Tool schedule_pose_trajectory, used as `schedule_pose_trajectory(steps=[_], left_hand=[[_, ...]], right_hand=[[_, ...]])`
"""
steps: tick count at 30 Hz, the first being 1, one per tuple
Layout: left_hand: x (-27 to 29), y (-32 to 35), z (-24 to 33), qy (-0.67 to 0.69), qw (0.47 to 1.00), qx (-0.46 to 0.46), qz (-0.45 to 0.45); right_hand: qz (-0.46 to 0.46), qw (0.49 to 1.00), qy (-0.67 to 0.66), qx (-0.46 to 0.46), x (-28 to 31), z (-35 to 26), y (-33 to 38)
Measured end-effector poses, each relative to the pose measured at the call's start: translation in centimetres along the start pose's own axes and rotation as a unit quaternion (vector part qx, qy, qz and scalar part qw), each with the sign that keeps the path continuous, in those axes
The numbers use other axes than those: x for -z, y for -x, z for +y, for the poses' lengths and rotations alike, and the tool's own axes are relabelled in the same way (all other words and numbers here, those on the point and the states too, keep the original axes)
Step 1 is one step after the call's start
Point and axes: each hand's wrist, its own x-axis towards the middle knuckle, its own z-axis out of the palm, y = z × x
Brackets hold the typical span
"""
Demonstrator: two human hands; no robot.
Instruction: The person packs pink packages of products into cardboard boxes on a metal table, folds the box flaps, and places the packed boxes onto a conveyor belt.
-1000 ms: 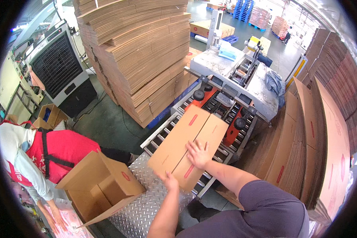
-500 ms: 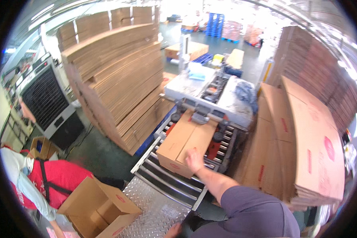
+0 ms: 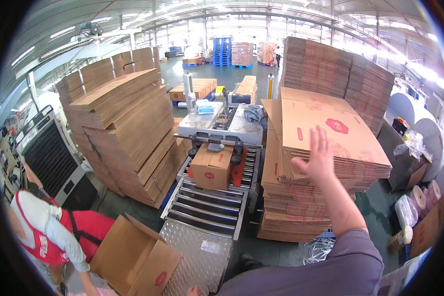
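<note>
My right hand (image 3: 317, 157) is raised over a stack of flattened cardboard cartons (image 3: 325, 113), open with fingers spread and holding nothing. Whether it touches the top carton I cannot tell. Only a small part of my left hand (image 3: 195, 291) shows at the lower edge, by the diamond-plate metal table (image 3: 195, 251); its fingers are mostly hidden. Ahead, a closed brown carton (image 3: 211, 170) sits on the roller conveyor (image 3: 202, 204), between the black side wheels of a carton-sealing machine (image 3: 219, 123). An open-topped carton (image 3: 133, 256) stands at the table's left.
A co-worker in a red apron (image 3: 79, 232) leans over the open carton. A tall stack of flat cartons (image 3: 118, 133) rises left of the conveyor, with a black-grilled air cooler (image 3: 52, 153) beyond. White strapping (image 3: 318, 249) lies on the floor below the right stack. Wrapped rolls (image 3: 419, 197) stand far right.
My right hand has left the closed carton and moved right, over the flat cartons. That carton sits farther into the sealing machine. The view has turned right.
</note>
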Motion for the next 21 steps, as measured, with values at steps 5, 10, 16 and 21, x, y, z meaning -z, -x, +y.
schedule_pose_trajectory(steps=[5,10,16,21], left_hand=[[1.6,2.3,-2.0,0.110,0.990,-0.082,-0.018],[2.1,11.2,2.4,0.036,0.980,-0.193,0.022],[1.0,21.3,10.0,-0.175,0.909,-0.363,0.101],[4.5,28.9,9.4,-0.348,0.843,-0.292,0.288]], right_hand=[[0.211,0.967,0.018,0.141,-2.6,9.4,4.3],[0.303,0.882,0.068,0.355,9.7,-2.2,4.1],[0.346,0.657,-0.149,0.653,20.8,-14.7,4.2],[0.243,0.609,-0.489,0.575,15.2,-18.4,-2.3]])
